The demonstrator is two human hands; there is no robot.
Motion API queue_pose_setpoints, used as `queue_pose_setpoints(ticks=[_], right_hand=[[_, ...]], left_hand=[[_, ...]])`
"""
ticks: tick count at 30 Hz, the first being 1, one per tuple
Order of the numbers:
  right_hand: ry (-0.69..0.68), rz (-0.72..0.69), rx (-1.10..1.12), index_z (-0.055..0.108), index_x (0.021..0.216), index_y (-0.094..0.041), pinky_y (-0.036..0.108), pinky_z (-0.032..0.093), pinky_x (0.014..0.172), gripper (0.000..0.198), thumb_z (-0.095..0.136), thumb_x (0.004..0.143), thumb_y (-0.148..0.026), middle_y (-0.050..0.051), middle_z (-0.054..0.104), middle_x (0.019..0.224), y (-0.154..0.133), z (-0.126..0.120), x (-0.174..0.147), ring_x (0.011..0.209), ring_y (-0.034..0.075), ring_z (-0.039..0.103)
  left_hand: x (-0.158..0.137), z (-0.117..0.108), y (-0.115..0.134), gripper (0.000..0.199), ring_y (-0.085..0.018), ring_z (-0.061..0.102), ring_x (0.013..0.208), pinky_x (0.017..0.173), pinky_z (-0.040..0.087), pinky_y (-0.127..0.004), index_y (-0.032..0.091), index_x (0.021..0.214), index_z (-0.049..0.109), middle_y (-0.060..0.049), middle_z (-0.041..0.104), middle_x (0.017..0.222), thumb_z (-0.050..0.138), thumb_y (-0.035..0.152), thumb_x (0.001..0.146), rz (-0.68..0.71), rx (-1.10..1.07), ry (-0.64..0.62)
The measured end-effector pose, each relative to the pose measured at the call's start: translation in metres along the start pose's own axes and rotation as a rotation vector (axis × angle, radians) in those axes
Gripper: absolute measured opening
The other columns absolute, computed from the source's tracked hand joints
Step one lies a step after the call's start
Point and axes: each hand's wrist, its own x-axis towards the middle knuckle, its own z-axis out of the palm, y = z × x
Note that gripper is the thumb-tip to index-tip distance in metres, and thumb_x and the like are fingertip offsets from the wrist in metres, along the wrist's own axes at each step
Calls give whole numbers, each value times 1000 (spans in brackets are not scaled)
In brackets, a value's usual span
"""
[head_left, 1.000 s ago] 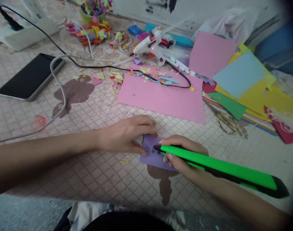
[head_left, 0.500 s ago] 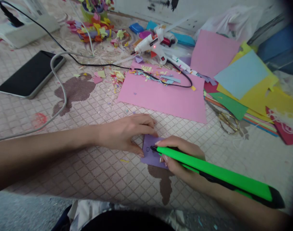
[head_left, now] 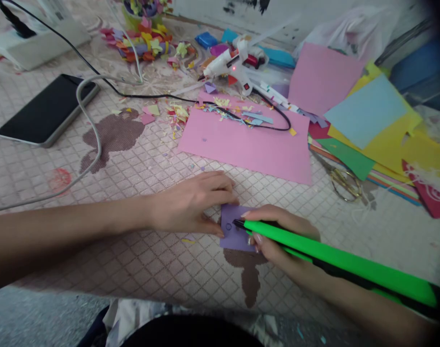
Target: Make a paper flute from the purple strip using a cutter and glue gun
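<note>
"Where's the purple paper lying?"

"On the near side of the pink sheet, desk showing between. The left hand is resting spread round the paper's corner edges; the right hand is pinching a green pen."

"Tip touching?"

"Can't quite tell."

No text can be read. The purple paper bears a small circle. The glue gun's dark label is too small to read.
</note>
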Motion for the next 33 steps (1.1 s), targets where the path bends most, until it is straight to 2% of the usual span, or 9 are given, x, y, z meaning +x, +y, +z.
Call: queue_pose_setpoints(ticks=[9, 19, 33], right_hand=[[-27, -6, -47, 63, 99, -25, 22, 52, 55, 25, 56, 80, -11, 0, 67, 85, 6, 0, -7, 62, 10, 63], [-22, -62, -116, 62, 101, -28, 31, 53, 72, 30, 56, 77, -10, 0, 69, 95, 9, 3, -7, 83, 16, 64], [-39, -61, -121, 62, 100, -25, 29, 53, 68, 27, 57, 77, -12, 0, 68, 89, 9, 4, -7, 74, 14, 65]], left_hand=[[1, 0, 3, 35, -24, 48, 104, 92, 42, -40, 13, 101, 57, -12, 55, 104, 66, 38, 78, -50, -12, -17], [1, 0, 2, 35, -25, 48, 105, 92, 42, -41, 15, 101, 56, -12, 55, 105, 67, 37, 76, -36, -15, -11], [1, 0, 1, 36, -25, 48, 105, 92, 42, -40, 14, 101, 56, -12, 56, 104, 67, 38, 76, -22, -18, -16]])
